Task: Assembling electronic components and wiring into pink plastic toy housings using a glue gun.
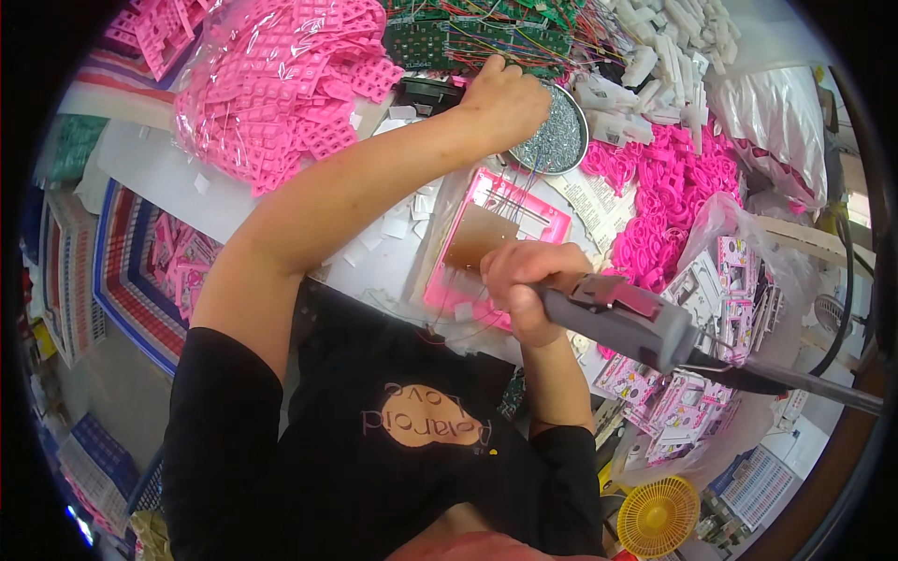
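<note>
My left hand [510,101] is curled at the left edge of a round metal tin [582,154] full of small silvery screws [558,131]. Its fingertips are turned away, so anything pinched in them is hidden. My right hand [535,285] is wrapped round a grey electric screwdriver [617,318], whose back end slants off to the right. Beneath it lies a pink plastic housing [543,210] with a brown circuit board [479,236] in it and thin wires running up towards the tin. The screwdriver's tip is blurred against the board.
Bagged pink keypad frames [281,89] fill the back left. Green circuit boards [477,42] with wires lie at the back, beside white plastic parts [655,65]. Pink plastic pieces [664,196] and a bag of printed pink-and-white panels [683,393] crowd the right. White paper bits [396,226] are scattered left of the housing.
</note>
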### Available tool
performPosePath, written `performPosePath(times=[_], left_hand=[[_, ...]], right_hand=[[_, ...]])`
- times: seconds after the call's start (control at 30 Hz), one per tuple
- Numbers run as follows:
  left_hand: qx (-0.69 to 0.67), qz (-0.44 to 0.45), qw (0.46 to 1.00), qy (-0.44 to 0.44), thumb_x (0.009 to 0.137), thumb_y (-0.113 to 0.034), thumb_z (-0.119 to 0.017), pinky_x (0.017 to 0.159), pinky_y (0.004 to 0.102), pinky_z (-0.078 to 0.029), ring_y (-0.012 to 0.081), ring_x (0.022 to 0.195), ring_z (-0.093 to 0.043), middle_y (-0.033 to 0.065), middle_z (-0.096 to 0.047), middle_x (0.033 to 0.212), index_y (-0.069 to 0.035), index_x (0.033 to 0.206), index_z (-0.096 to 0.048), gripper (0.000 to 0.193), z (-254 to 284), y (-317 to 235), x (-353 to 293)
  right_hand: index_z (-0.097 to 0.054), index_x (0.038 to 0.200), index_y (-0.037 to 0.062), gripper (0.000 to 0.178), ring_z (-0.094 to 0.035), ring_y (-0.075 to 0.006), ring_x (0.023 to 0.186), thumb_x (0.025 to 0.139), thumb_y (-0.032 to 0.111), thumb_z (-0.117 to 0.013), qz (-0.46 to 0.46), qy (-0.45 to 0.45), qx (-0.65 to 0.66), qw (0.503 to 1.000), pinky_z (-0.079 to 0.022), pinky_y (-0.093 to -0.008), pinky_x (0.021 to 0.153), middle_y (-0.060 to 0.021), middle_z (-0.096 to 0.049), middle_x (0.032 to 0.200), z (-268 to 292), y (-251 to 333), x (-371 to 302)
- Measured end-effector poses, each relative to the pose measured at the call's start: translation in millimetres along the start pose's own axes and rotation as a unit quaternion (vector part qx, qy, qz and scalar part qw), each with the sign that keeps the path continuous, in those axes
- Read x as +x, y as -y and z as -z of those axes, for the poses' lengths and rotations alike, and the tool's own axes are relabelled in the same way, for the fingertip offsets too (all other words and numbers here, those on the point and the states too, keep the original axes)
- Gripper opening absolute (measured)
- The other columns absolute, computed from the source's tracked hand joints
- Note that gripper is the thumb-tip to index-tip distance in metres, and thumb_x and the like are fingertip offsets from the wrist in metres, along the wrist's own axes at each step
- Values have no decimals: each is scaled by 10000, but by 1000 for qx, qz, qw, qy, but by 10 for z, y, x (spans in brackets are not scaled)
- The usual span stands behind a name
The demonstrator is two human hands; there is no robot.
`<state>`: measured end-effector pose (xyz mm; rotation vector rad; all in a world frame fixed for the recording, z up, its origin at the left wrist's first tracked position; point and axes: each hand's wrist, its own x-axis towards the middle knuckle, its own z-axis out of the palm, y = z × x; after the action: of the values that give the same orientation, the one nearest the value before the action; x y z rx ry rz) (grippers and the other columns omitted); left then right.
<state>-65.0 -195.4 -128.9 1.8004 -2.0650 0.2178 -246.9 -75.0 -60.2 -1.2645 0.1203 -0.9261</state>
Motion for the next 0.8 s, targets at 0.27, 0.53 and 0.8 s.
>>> performPosePath(times=[0.27,0.53,0.8], left_hand=[[-375,94,921,46,832,-287,-764,773,403,-426,252,683,-631,95,-634,649,-63,744,-672,257,905,-75,-528],[-332,43,942,2,841,-221,-762,774,395,-430,261,747,-611,58,-650,775,-91,808,-665,166,1127,-82,-1548],[-424,49,902,63,847,-149,-752,667,387,-468,289,728,-613,71,-666,813,-54,792,-622,170,1189,-357,-1800]], right_hand=[[-551,1018,10,229,-588,-221,608,840,-84,-661,26,50,-78,995,-528,-387,653,-100,-597,686,-54,-6,88],[-540,1110,40,234,-583,-188,667,917,25,-669,-5,4,-17,1000,-520,-392,741,-70,-599,746,-39,47,24],[-528,1111,61,269,-546,-171,594,927,141,-707,24,-23,-20,999,-507,-385,659,-51,-569,678,-59,149,55]])
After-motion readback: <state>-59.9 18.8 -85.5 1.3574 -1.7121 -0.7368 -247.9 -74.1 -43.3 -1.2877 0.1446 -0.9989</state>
